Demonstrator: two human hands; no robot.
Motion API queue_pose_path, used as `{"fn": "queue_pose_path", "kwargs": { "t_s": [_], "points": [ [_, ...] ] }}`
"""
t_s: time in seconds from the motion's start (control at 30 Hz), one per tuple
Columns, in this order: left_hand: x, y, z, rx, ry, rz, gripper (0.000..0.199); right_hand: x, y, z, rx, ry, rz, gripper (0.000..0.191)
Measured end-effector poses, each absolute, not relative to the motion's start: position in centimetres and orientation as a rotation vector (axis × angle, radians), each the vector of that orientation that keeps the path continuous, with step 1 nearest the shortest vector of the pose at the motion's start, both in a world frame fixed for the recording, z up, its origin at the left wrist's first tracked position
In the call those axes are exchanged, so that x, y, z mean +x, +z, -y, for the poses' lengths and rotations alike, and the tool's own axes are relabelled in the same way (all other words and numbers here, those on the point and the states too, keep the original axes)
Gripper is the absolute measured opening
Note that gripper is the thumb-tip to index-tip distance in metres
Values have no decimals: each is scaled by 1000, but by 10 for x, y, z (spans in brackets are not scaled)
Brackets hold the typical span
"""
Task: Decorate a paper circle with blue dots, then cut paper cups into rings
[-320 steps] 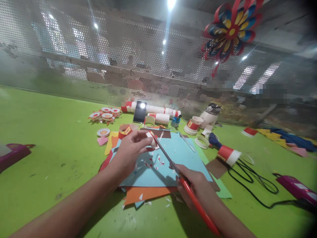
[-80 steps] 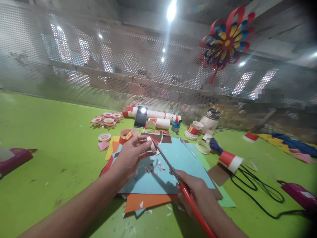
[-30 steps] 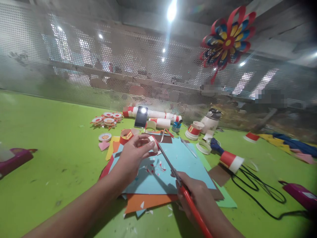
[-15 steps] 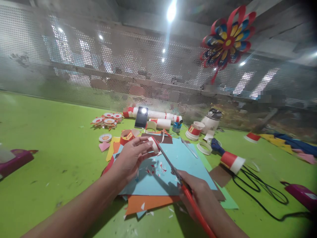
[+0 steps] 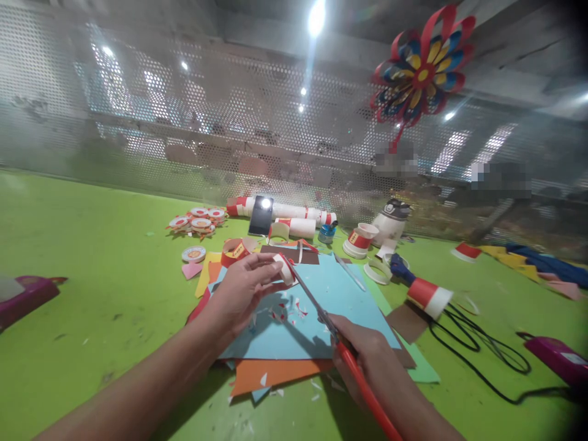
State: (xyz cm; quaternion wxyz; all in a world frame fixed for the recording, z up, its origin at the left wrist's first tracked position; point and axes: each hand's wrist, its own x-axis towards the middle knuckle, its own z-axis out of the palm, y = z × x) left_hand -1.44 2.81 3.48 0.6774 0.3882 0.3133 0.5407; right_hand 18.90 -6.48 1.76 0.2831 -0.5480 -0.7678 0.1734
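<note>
My left hand [image 5: 248, 288] pinches a small white and red paper cup piece [image 5: 285, 270] between thumb and fingers. In my right hand [image 5: 361, 352] are red-handled scissors [image 5: 316, 306], their blade tips touching the edge of the piece. Both hands are above a light blue sheet [image 5: 367, 318], where small red and white paper scraps [image 5: 287, 311] lie. Orange paper [image 5: 261, 376] and other coloured sheets show beneath the blue one.
Behind the sheets stand a phone [image 5: 261, 215], a long white and red paper tube [image 5: 294, 211] and cut cups [image 5: 359, 240]. A glue gun [image 5: 425, 295] with a black cord lies right. Paper discs [image 5: 201, 225] sit back left. A paper flower [image 5: 422, 75] hangs above.
The view has shifted slightly. My hands keep nearly the same pose, and a bit of red shows at the cup piece beside the scissor tips.
</note>
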Motion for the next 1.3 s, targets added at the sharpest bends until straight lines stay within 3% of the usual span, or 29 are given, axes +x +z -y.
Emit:
{"fn": "queue_pose_path", "kwargs": {
  "t_s": [0.4,1.0,1.3],
  "points": [
    [-13,39,-27,819,1198,-679,11,191,13,61,-1440,462,2089,27],
    [-11,36,-28,884,1223,-741,23,190,12,60,-1445,406,2088,39],
    [-11,33,-26,897,1211,-741,23,191,10,61,-1482,442,2084,29]
  ]
}}
